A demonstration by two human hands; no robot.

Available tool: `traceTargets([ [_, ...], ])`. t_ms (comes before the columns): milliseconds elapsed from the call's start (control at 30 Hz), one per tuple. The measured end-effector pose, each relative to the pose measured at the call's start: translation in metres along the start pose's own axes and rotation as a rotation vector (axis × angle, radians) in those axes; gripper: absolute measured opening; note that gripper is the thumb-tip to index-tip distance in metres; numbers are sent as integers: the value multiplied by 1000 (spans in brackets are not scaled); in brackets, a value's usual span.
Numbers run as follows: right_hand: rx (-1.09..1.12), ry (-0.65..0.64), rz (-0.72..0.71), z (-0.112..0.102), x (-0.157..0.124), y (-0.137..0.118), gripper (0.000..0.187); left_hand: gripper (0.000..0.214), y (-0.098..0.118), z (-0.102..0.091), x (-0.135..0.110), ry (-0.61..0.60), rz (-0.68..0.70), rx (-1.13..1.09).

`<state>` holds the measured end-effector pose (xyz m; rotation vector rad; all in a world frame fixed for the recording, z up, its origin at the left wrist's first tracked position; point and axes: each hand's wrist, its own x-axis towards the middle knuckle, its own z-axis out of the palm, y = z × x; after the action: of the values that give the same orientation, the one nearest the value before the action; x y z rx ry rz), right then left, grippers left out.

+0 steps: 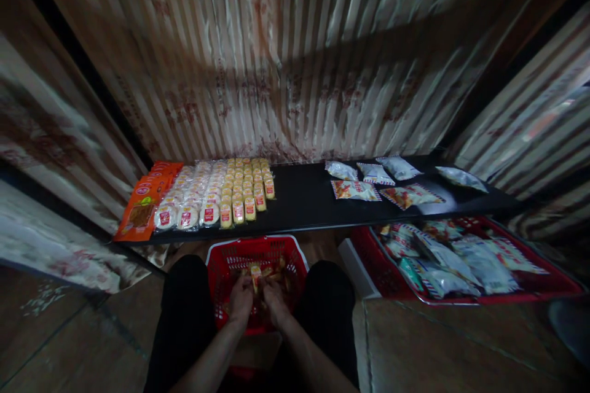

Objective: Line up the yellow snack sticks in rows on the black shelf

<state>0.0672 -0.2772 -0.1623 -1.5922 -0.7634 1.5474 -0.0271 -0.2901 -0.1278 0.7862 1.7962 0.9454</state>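
Both my hands reach down into a small red basket (pixel 221 258) that stands between my knees. My left hand (pixel 240 299) and my right hand (pixel 275 298) are closed together round a small yellow snack pack (pixel 255 274) held upright over the basket. More small packs lie in the basket under my fingers. On the black shelf (pixel 304 199) in front, rows of yellow packs (pixel 246 187), round white packs (pixel 193 196) and orange packets (pixel 146 202) lie side by side at the left.
Several white and red-striped bags (pixel 375 181) lie on the shelf's right half. A larger red basket (pixel 544 285) full of bags sits under the shelf at the right. Striped wall panels close in the back and both sides. The floor is wooden.
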Motion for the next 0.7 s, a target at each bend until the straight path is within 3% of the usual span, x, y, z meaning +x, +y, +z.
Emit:
traceTargets([
  [300,172,-115,-7,2,-16,-18,36,16,9,-12,-7,-40,2,-91],
  [533,205,-103,18,6,-14,-15,37,13,11,-16,-7,-17,33,-81],
  [700,193,-192,-12,11,-15,-13,37,14,11,-26,-4,9,6,-7],
])
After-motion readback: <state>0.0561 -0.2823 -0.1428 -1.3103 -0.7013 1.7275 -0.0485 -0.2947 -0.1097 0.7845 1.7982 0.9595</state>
